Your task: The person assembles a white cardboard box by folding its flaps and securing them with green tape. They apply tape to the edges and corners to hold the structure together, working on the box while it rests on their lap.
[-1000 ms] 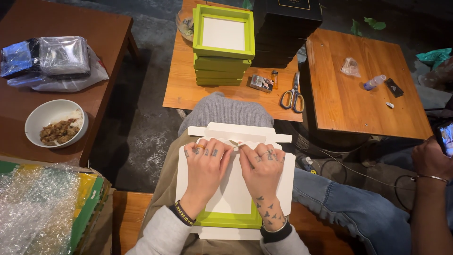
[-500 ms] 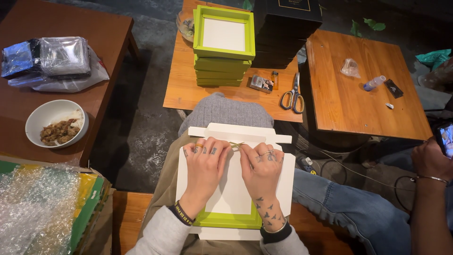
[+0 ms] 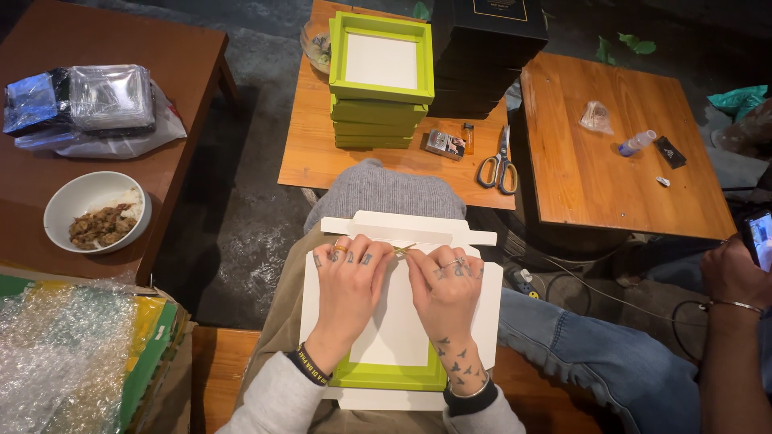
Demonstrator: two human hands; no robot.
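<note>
Both hands flat on white card sheet (image 3: 400, 321) over green frame (image 3: 392, 373) on lap: left hand (image 3: 347, 283) and right hand (image 3: 445, 291) pinch thin gold strip (image 3: 402, 250) near sheet's top edge.

Very little diff vs the earlier frames. Left hand (image 3: 347, 291) and right hand (image 3: 444, 291) have edged a bit closer together at the top edge of the white card sheet (image 3: 400, 321) on the lap; fingertips now nearly meet around a thin yellowish strip (image 3: 403, 250) (hard to tell what it is). Right hand's fingers look slightly more curled than 1 s ago. Another person's hand (image 3: 733, 272) w/ phone (image 3: 760, 238) at right edge sits a touch lower.
</note>
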